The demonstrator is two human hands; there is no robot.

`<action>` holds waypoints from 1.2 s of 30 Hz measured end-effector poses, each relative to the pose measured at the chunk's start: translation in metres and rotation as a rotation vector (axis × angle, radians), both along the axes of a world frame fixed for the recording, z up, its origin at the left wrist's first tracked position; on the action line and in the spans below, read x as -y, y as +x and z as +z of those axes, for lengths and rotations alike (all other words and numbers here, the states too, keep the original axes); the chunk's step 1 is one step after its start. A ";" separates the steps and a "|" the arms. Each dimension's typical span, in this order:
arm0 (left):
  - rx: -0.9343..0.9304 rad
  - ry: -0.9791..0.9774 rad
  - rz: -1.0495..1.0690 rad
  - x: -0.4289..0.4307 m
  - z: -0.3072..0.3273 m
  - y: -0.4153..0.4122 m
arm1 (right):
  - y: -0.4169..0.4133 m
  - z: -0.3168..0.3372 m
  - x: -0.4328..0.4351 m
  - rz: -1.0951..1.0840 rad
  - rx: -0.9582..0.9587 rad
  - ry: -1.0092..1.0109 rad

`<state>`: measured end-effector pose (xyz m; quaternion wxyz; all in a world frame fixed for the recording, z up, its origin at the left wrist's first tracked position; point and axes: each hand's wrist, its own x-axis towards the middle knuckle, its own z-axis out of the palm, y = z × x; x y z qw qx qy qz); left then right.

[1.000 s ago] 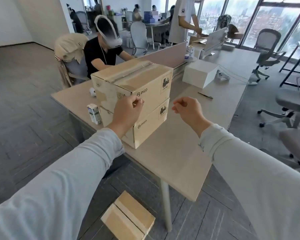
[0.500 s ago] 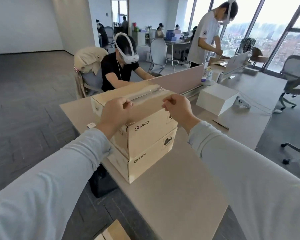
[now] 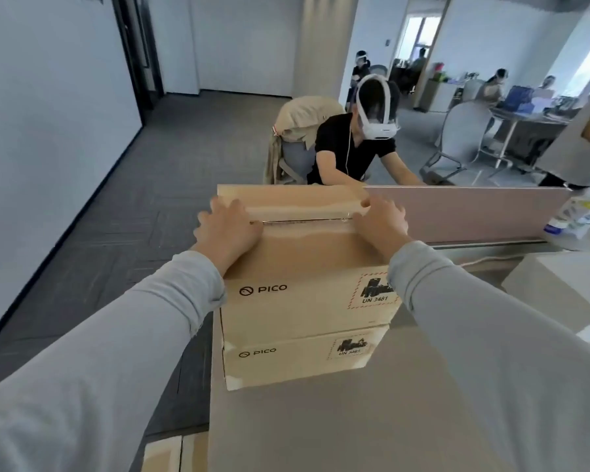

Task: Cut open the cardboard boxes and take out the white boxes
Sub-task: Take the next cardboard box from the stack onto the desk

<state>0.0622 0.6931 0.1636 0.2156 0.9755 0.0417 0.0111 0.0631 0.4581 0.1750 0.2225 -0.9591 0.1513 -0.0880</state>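
Two brown PICO cardboard boxes are stacked on the beige table (image 3: 355, 420). The upper cardboard box (image 3: 304, 257) has a slit running along the taped seam of its top, and the lower cardboard box (image 3: 297, 359) sits under it. My left hand (image 3: 227, 228) rests on the left end of the seam with fingers spread. On the right end of the seam lies my right hand (image 3: 380, 223), fingers curved over the flap edge. Part of a white box (image 3: 559, 284) shows at the right edge of the table.
A pink divider panel (image 3: 467, 212) runs behind the boxes. A person in a black shirt with a white headset (image 3: 351, 148) sits beyond it. A white bottle (image 3: 574, 219) stands at the far right. Another cardboard box (image 3: 171, 454) lies on the floor below the table's left edge.
The view has moved closer and squared up to the stack. Both hands moved from the near top edge onto the seam and spread apart, left and right.
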 end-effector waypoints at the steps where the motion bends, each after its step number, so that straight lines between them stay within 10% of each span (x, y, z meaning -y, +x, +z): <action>1: -0.035 0.001 0.047 0.002 -0.002 -0.002 | 0.003 -0.001 0.005 -0.001 -0.040 -0.016; 17: -0.011 0.039 0.261 0.027 -0.010 -0.051 | 0.009 -0.011 0.040 0.147 -0.164 -0.008; 36: 0.170 -0.142 0.100 0.247 -0.059 -0.221 | -0.197 -0.064 0.270 -0.019 0.054 0.178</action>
